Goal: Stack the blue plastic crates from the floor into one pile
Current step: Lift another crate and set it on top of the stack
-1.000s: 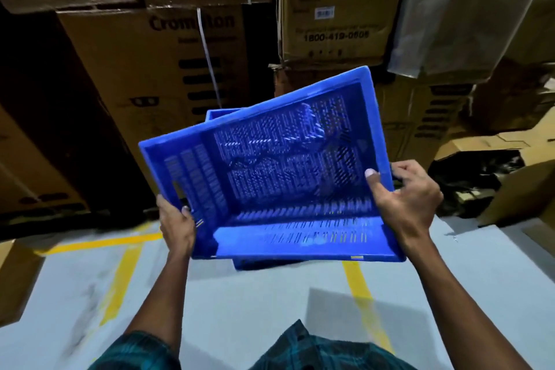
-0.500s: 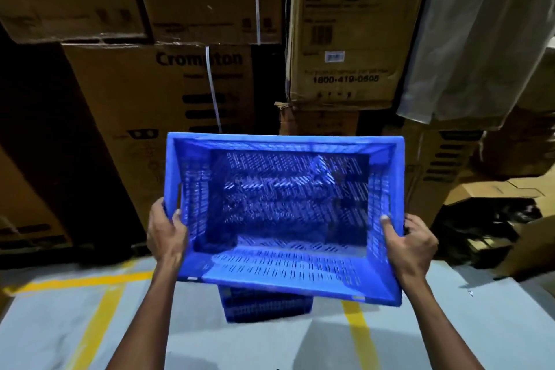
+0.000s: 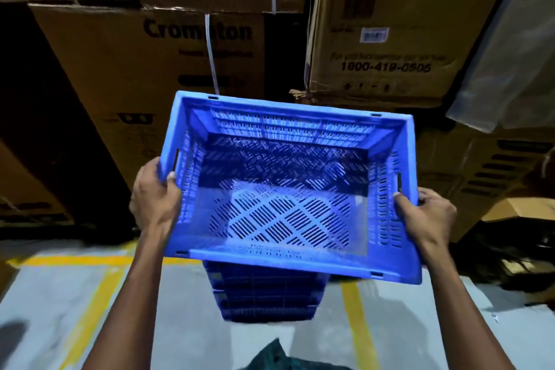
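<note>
A blue slotted plastic crate [image 3: 288, 189] is held in the air at chest height, its open top facing me and nearly level. My left hand [image 3: 154, 197] grips its left rim, thumb inside the wall. My right hand [image 3: 426, 215] grips the right rim near the hand slot. Directly below it stands a pile of blue crates [image 3: 267, 294] on the grey floor; only the pile's near side shows, the rest is hidden by the held crate.
Tall stacked cardboard boxes [image 3: 156, 63] form a wall right behind the pile. Opened cartons [image 3: 516, 210] lie at the right. Yellow lines [image 3: 87, 309] mark the grey floor, with bare floor to the left and right of the pile.
The crate has swung from tilted on its side to nearly level, open top up. It now hangs over the pile of crates, and the view has come closer.
</note>
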A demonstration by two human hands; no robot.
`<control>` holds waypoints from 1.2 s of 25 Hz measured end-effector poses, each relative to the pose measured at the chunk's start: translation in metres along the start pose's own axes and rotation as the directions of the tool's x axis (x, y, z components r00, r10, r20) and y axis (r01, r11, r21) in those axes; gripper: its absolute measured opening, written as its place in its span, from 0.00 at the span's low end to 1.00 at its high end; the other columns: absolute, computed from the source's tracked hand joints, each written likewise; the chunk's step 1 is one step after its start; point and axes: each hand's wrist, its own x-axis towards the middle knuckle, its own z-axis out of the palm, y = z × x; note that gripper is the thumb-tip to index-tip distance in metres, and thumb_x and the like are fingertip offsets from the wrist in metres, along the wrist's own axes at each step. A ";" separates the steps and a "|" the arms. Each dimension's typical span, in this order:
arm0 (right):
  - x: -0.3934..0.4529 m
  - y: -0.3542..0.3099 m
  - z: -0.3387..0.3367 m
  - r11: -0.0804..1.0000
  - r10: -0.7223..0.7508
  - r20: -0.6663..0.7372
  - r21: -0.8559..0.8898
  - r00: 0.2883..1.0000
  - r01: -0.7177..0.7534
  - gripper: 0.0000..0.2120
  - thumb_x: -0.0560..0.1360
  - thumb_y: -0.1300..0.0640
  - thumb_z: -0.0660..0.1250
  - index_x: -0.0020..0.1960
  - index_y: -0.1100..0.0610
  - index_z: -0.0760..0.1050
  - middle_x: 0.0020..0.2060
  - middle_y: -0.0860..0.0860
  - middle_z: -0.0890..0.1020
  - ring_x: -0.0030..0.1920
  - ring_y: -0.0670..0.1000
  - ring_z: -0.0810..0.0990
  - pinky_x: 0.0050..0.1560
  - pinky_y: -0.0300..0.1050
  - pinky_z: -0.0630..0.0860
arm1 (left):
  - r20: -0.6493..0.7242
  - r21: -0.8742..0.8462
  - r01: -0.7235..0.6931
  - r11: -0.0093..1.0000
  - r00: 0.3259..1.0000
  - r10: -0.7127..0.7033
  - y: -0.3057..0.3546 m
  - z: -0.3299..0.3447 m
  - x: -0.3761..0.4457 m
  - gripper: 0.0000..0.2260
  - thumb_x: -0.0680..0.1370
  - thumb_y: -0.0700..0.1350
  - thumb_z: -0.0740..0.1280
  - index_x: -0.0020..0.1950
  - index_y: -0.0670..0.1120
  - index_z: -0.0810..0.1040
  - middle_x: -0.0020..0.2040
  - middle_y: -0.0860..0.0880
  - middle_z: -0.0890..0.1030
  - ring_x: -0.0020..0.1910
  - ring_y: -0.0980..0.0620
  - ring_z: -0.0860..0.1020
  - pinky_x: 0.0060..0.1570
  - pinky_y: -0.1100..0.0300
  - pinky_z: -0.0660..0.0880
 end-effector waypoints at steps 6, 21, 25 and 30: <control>0.069 -0.027 0.042 0.984 0.110 0.163 -0.160 0.981 -0.083 0.11 0.68 0.50 0.74 0.40 0.59 0.86 0.32 0.58 0.85 0.37 0.57 0.84 0.39 0.48 0.76 | 0.132 0.096 0.060 0.994 0.989 -0.073 0.017 0.033 0.066 0.11 0.75 0.43 0.66 0.57 0.49 0.79 0.52 0.40 0.82 0.51 0.34 0.80 0.47 0.47 0.76; 0.203 -0.097 0.142 0.882 0.285 0.369 -0.463 0.885 -0.091 0.17 0.66 0.44 0.75 0.29 0.57 0.84 0.28 0.55 0.82 0.35 0.55 0.81 0.33 0.46 0.72 | 0.413 0.116 0.217 0.969 0.877 -0.246 0.035 0.122 0.213 0.08 0.76 0.39 0.66 0.53 0.40 0.80 0.47 0.39 0.82 0.43 0.39 0.80 0.39 0.48 0.77; 0.216 -0.095 0.147 0.888 0.281 0.377 -0.450 0.883 -0.090 0.18 0.68 0.46 0.76 0.27 0.59 0.82 0.29 0.56 0.82 0.34 0.53 0.80 0.36 0.48 0.74 | 0.380 0.103 0.268 0.958 0.879 -0.287 0.039 0.126 0.217 0.11 0.76 0.41 0.67 0.57 0.42 0.79 0.52 0.39 0.81 0.48 0.39 0.80 0.45 0.49 0.78; 0.217 -0.088 0.153 0.914 0.243 0.391 -0.398 0.888 -0.076 0.17 0.69 0.46 0.75 0.38 0.62 0.85 0.31 0.56 0.81 0.35 0.52 0.78 0.38 0.47 0.73 | 0.379 0.161 0.298 0.941 0.861 -0.338 0.030 0.123 0.213 0.13 0.77 0.43 0.66 0.60 0.46 0.78 0.56 0.42 0.81 0.50 0.41 0.79 0.43 0.51 0.73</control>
